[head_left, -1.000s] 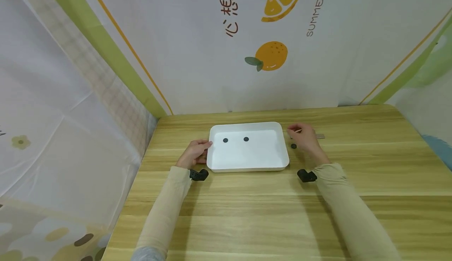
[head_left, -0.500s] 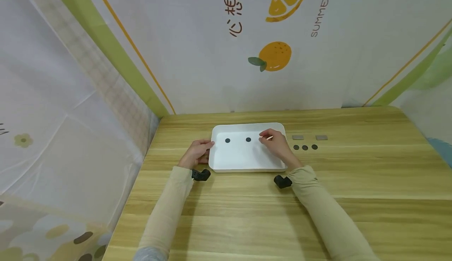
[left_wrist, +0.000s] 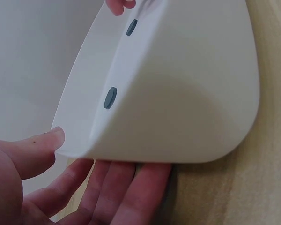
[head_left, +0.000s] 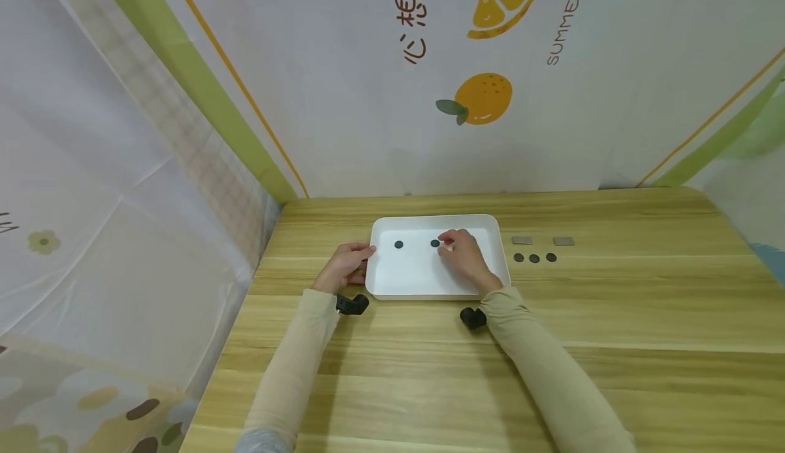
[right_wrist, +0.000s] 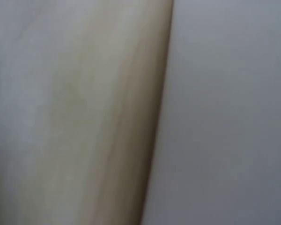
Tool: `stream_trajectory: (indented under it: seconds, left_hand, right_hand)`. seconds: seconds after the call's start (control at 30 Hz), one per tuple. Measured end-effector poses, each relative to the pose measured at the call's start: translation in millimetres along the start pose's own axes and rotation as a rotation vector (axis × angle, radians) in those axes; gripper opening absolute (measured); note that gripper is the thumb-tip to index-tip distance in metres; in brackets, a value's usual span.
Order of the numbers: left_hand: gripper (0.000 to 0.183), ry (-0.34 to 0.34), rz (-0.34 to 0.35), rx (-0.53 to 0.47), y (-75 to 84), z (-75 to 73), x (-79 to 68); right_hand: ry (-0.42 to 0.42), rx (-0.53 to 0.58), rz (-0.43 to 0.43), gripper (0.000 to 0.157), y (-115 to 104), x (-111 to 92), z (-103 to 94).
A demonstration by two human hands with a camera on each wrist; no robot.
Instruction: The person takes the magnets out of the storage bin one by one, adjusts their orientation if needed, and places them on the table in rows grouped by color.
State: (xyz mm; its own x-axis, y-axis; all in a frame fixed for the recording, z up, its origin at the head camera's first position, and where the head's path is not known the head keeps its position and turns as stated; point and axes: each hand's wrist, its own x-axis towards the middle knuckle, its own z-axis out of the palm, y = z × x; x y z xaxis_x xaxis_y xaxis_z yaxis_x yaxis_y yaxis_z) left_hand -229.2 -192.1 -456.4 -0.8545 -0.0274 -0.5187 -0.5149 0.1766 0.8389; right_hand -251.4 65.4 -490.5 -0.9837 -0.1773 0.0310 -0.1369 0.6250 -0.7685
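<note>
A white rectangular tray (head_left: 407, 283) lies on the table, with two small dark discs inside: a left disc (head_left: 398, 244) and a right disc (head_left: 435, 243). My left hand (head_left: 343, 266) grips the tray's left end. In the left wrist view its thumb (left_wrist: 56, 138) lies over the rim, the other fingers against the outside and underneath. My right hand (head_left: 463, 257) is over the tray, thumb and fingertips bent just beside the right disc. Whether anything sits between those fingertips cannot be made out. The right wrist view is blurred and shows no fingers.
Right of the tray, two thin grey rectangular pieces, one (head_left: 522, 240) nearer and one (head_left: 563, 241) farther, lie behind a row of three dark discs (head_left: 534, 258). A printed cloth (head_left: 368, 133) hangs behind the wooden table (head_left: 392, 371).
My right hand has moved left from beside the tray to over it, near the right disc. A thin pale thing seen at its fingers earlier no longer shows. The left hand keeps its grip.
</note>
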Motion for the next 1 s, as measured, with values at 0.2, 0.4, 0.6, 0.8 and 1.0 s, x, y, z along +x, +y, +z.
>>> stream_trajectory:
  seconds: [0.2,0.4,0.6,0.8,1.0]
  left_hand:
    - [0.044,-0.002,-0.006,-0.004,0.4,1.2,-1.9]
    - [0.045,-0.012,-0.009,-0.008,-0.8,1.1,-1.6]
    - [0.045,0.002,-0.004,-0.005,-1.1,0.7,-0.4]
    - [0.044,0.005,0.005,-0.004,-0.4,0.3,0.6]
    - [0.045,0.003,0.0,-0.001,0.3,0.2,1.0]
  right_hand:
    - [-0.024,-0.116,0.028,0.034,-2.1,1.9,4.2]
    - [-0.056,-0.141,0.057,0.041,-0.2,1.5,7.1]
    - [-0.091,-0.147,0.055,0.045,-1.4,0.1,6.9]
    - [-0.089,-0.138,0.058,0.038,-3.2,0.5,7.1]
    - [-0.066,-0.129,0.056,0.033,-1.1,2.7,8.1]
